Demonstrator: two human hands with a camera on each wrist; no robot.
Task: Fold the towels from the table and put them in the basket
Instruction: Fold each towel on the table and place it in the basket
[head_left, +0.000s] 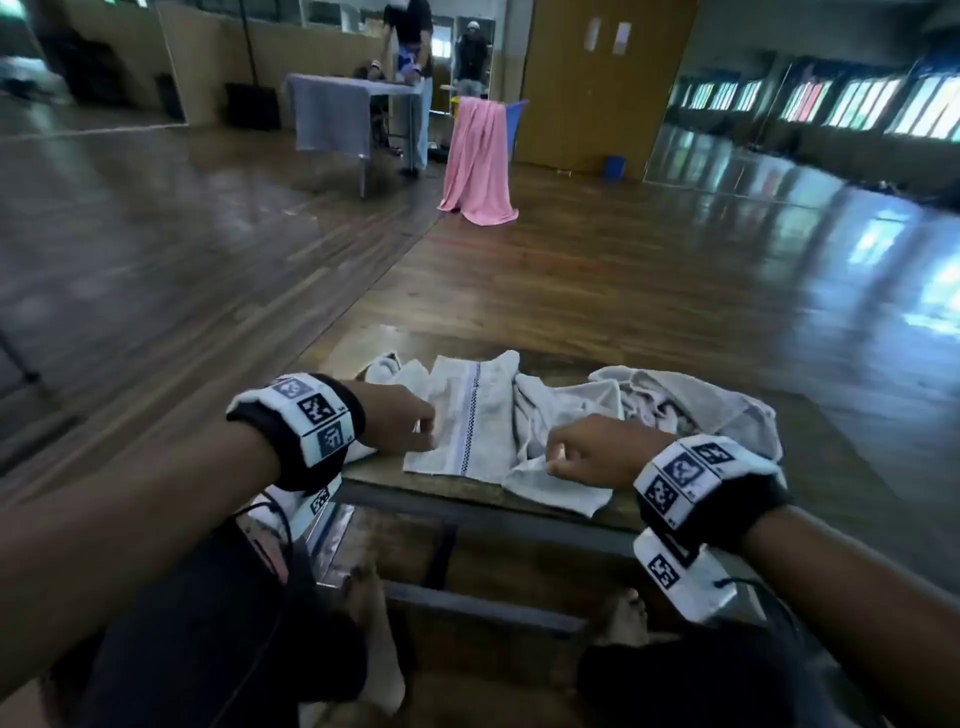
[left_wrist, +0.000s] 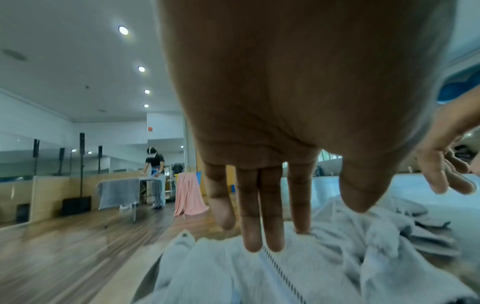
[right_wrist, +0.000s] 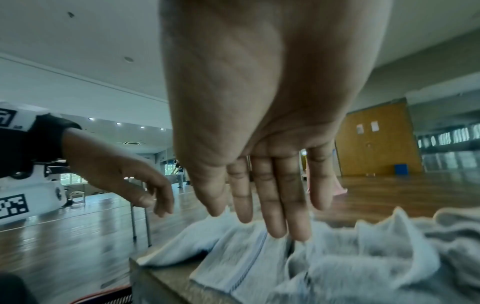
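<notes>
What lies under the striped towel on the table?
The striped towel lies on the wooden table, overlapping a crumpled towel at its right edge. Anything beneath its middle is covered.

wrist bands (head_left: 298, 415): showing only black-and-white square marker codes, no letters or numbers
papers on wooden door (head_left: 608, 34): too blurred, nothing reading
towel stripe (head_left: 470, 415): carrying a woven check pattern, no text
</notes>
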